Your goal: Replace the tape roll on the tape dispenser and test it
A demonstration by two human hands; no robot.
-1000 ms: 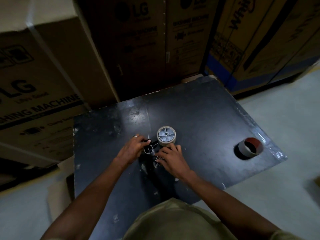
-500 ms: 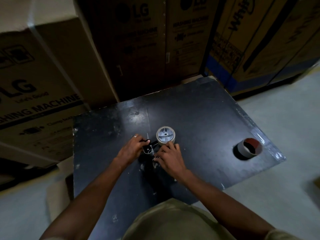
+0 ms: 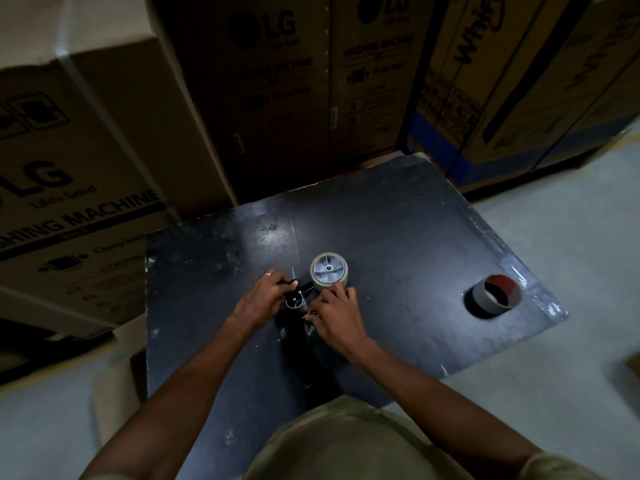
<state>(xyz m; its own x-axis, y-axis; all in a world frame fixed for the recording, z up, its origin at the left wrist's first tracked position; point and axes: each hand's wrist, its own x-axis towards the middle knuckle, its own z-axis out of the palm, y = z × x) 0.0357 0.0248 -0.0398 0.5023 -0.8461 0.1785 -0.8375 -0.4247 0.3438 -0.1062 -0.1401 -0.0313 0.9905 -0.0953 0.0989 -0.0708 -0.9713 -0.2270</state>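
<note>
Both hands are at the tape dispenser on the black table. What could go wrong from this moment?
1. The tape dispenser is dark on a dark table in dim light, so the right hand might brush a cutting edge that it cannot see well.
2. The left hand holds only the front end; the dispenser could twist while the tape roll is being handled.
3. The cardboard core sits near the table edge and could get knocked off.

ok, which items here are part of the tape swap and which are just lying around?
In play:
- tape dispenser, lying on the black table
- tape roll mounted on its wheel
- left hand and right hand, both on the dispenser
- spent tape core, set aside near the table's right edge

Background:
- washing machine cartons
</note>
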